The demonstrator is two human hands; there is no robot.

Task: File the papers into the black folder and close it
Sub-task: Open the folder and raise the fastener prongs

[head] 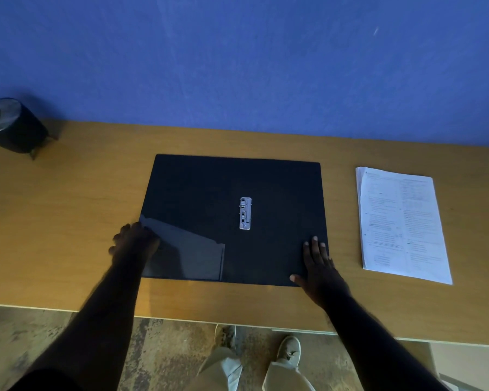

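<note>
So we've got the black folder (209,193) lying wide open and flat, inside facing up, with a small silver metal clip (245,213) sitting right at its middle along the spine. There's a slanted inner pocket (187,249) on the near-left panel. The papers (401,224), a neat white printed stack, lie flat off to the folder's right, not touching it.

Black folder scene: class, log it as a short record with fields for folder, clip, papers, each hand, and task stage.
folder: black folder lying open flat on the desk
clip: metal clip at its middle, empty
papers: paper stack right of folder, apart
left hand: left hand on folder's left edge
right hand: right hand flat on near right corner
stage: nothing filed yet
</note>
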